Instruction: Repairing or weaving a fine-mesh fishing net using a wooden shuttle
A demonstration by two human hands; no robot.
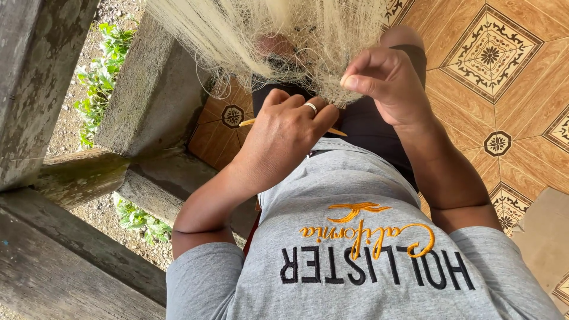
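The pale fishing net (267,29) hung in a bunched mass from the top of the head view, its fine mesh spilling down over the person's lap and dark shorts (361,124). The left hand (284,133) lay just below the net's lower edge, back of the hand toward the camera, with a silver ring (311,107) on one finger. Its fingers were curled closed around a slim yellow netting needle (249,122), whose pointed end stuck out to the left of the hand while a short piece showed at the right by the knuckles. The right hand (385,83) was raised slightly higher, to the right of the net, its fingers pinched together on strands at the net's edge, thumb pressed against the fingertips. The two hands were near each other but not touching.

The person wore a grey T-shirt (349,195) with orange and black lettering across the chest. Under the legs lay a floor of orange patterned tiles (492,53). To the left stood a weathered concrete post (35,77) and low concrete ledges, with green weeds (98,89) growing in gravel between them.
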